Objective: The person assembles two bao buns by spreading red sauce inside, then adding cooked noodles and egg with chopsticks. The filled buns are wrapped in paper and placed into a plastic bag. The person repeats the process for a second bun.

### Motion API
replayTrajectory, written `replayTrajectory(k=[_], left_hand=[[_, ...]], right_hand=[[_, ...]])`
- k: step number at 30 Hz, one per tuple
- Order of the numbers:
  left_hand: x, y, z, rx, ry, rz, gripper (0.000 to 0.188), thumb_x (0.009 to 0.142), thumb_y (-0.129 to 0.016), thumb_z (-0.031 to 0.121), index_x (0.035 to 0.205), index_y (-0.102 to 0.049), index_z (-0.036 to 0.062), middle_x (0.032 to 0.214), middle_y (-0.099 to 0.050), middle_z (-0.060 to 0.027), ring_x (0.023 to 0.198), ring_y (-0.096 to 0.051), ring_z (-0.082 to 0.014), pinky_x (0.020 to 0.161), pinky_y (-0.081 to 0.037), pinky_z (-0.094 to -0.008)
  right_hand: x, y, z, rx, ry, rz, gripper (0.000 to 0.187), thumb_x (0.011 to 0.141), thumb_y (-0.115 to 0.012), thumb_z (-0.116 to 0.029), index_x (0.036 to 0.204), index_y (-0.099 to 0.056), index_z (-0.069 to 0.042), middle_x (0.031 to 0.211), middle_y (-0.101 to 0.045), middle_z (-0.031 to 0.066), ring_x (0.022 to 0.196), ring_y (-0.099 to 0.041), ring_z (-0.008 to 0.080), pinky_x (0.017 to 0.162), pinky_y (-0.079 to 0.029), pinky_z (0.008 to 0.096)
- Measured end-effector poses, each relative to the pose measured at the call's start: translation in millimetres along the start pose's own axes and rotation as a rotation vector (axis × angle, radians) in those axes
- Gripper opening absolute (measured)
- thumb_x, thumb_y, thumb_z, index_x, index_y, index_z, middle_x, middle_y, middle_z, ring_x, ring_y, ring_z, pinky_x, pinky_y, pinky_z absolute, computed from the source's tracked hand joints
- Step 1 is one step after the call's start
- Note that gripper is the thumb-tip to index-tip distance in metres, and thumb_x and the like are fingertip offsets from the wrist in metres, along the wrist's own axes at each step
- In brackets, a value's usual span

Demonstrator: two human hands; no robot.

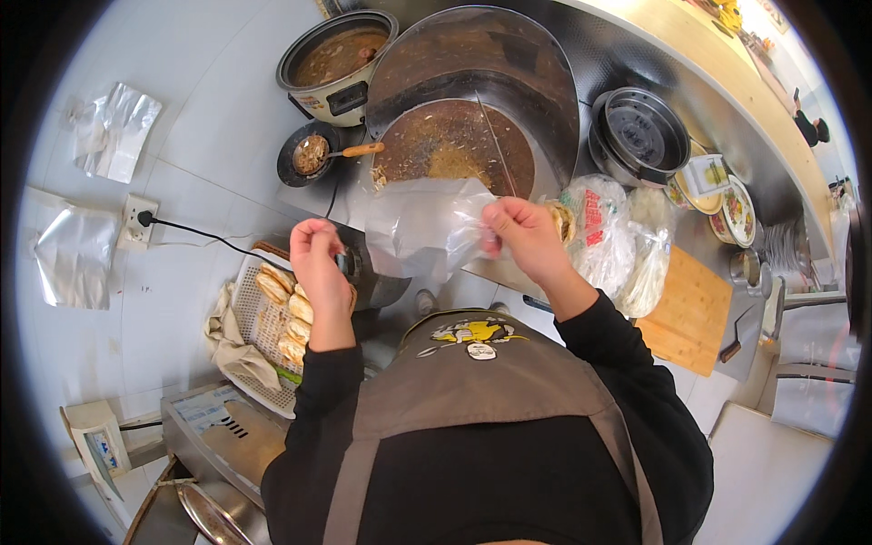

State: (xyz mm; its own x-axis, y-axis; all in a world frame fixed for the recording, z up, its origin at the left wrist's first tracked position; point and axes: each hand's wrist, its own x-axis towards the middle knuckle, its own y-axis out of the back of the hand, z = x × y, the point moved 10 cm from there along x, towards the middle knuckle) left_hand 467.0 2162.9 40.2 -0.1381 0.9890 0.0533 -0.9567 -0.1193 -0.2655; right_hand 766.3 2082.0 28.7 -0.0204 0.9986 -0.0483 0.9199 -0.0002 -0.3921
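A clear plastic bag (422, 227) stretches in front of my chest. My right hand (522, 232) pinches its right edge between thumb and fingers. To the left of the bag, my left hand (320, 263) is closed with curled fingers, a small gap apart from the bag's left edge; what it holds, if anything, is hidden. Partly behind my right hand lies a filled flatbread (564, 223). Beyond the bag, a long knife (498, 150) rests on the round chopping block (427, 127), which is strewn with chopped scraps.
Flatbreads (298, 309) sit in a white plastic basket (250, 350) at left. A slow cooker (350, 100) and a small pan (291, 163) stand at the far left. Plastic bags (599, 236), a wooden board (686, 309) and dark metal bowls (645, 136) occupy the right.
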Motion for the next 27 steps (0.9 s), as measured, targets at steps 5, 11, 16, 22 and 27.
replayTrajectory(k=[5,11,16,22,27], left_hand=[[-65,-100,-8,0.336,-0.049,-0.655,0.012,0.093,-0.072,0.011,0.099,-0.064,0.0035,0.088,-0.063,-0.001,0.073,-0.056,-0.0071,0.066,-0.047,-0.0241],[-56,-76,-48,0.282,0.241,-0.674,0.026,0.093,-0.076,0.014,0.076,-0.057,0.0061,0.066,-0.056,0.0061,0.062,-0.047,-0.0017,0.055,-0.036,-0.0197],[-9,-15,-20,1.15,-0.098,-0.356,0.019,0.075,-0.074,0.008,0.087,-0.062,0.0006,0.07,-0.063,-0.0074,0.065,-0.062,-0.021,0.063,-0.05,-0.0346],[-43,-101,17,0.788,-0.559,-0.768,0.018,0.078,-0.07,0.008,0.094,-0.065,0.0038,0.094,-0.067,-0.018,0.087,-0.066,-0.0381,0.076,-0.053,-0.0421],[13,-79,25,1.363,-0.32,-0.402,0.009,0.077,-0.066,0.011,0.079,-0.058,0.0076,0.072,-0.063,-0.0212,0.074,-0.063,-0.0458,0.064,-0.048,-0.0546]], right_hand=[[0,-40,28,-0.391,-0.049,-0.115,0.017,0.095,-0.072,-0.017,0.086,-0.064,-0.005,0.076,-0.064,-0.0011,0.068,-0.059,0.009,0.06,-0.047,0.0272],[-9,-62,8,-0.455,0.237,-0.243,0.016,0.092,-0.075,-0.015,0.084,-0.063,-0.008,0.081,-0.064,-0.0011,0.072,-0.058,0.0116,0.065,-0.046,0.0282],[-3,-39,2,0.626,-0.054,-0.165,0.021,0.104,-0.061,-0.021,0.088,-0.05,-0.012,0.069,-0.047,-0.0031,0.057,-0.047,0.0084,0.052,-0.043,0.0285],[13,-50,45,0.204,-0.268,-0.138,0.014,0.1,-0.063,-0.017,0.091,-0.053,-0.013,0.068,-0.053,-0.0008,0.052,-0.05,0.0108,0.046,-0.038,0.0282],[41,-21,-40,-1.376,0.266,0.281,0.013,0.085,-0.064,-0.008,0.095,-0.055,-0.009,0.078,-0.068,0.0171,0.068,-0.067,0.0377,0.06,-0.051,0.0497]])
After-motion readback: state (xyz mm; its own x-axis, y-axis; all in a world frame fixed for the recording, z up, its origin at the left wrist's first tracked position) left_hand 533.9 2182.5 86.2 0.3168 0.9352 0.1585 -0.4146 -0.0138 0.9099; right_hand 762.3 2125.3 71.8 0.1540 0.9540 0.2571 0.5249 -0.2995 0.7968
